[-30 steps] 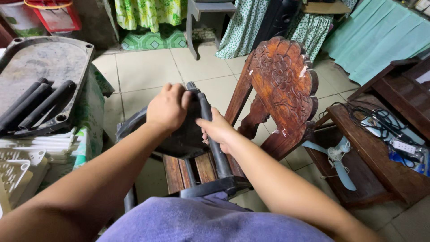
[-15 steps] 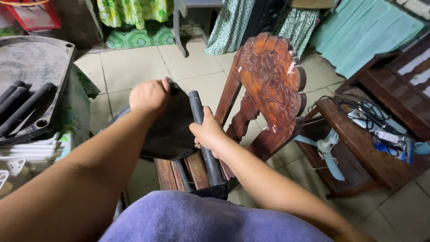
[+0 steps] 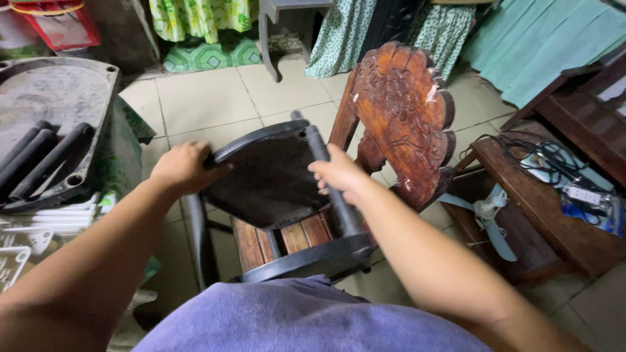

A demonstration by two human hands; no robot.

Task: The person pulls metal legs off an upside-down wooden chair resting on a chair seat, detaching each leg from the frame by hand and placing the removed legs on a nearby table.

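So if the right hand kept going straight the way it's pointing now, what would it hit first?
The right hand, wrapped around the dark stool's leg, points left across the stool. It would probably meet the stool's dark seat panel first, right beside the fingers, though depth is hard to judge.

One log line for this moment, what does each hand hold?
left hand: grips stool seat rim | right hand: grips stool leg | stool: tilted over wooden chair

The left hand point(image 3: 184, 168) has slid to the black stool's point(image 3: 270, 176) left rim.
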